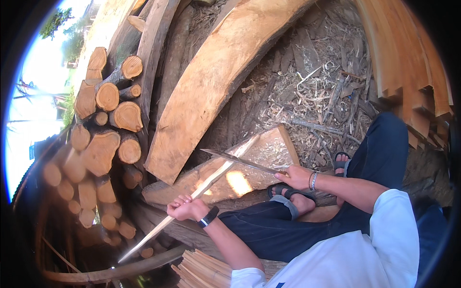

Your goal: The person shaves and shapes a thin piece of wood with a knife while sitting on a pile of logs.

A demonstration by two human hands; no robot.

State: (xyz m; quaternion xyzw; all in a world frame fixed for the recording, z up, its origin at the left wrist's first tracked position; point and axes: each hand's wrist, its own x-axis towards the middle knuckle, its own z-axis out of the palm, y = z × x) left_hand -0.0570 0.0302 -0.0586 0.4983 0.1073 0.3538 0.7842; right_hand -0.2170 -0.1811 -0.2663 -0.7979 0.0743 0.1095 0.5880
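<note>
Left hand closed in a fist around a pale wooden stick; right hand closed on the handle of a long knife. Stick runs diagonally, lower end left of the person, upper end over a flat wood slab. Blade crosses stick near its upper part, tip pointing left; can't tell if it cuts in. Cut logs stacked left, boards upper right, shavings on ground, slat bundle at bottom.
</note>
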